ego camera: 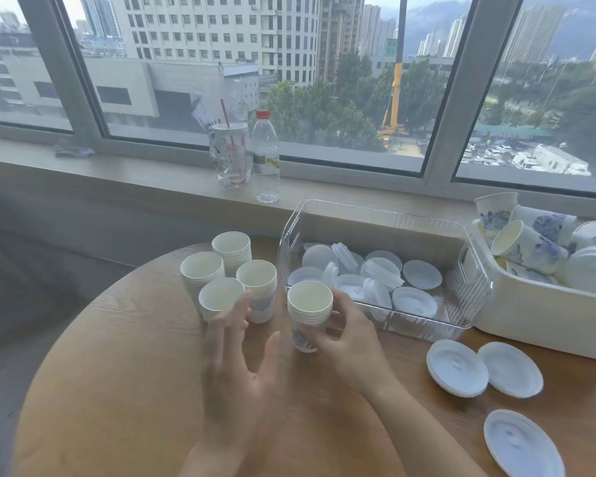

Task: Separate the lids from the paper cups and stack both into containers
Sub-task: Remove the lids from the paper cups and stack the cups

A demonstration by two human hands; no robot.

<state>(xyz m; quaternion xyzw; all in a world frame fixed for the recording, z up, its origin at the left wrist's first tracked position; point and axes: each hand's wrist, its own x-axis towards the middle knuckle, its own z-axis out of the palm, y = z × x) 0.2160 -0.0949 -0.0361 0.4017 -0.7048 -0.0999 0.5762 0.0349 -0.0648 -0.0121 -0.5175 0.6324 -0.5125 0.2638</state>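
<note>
The left hand point(236, 370) hovers above the table, palm turned inward, fingers straight and spread, thumb apart, holding nothing. The right hand point(344, 342) reaches in from the near edge, fingers and thumb curled in a grip.

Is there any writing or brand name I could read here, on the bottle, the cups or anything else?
None can be read.
Bottle: its label shows green and yellow marks, too blurred to read.
Clear cup with a straw: printed pattern, no legible words.
Paper cups in the right hand: blue pattern only, no text visible.
Lids: plain white, no writing visible.
</note>
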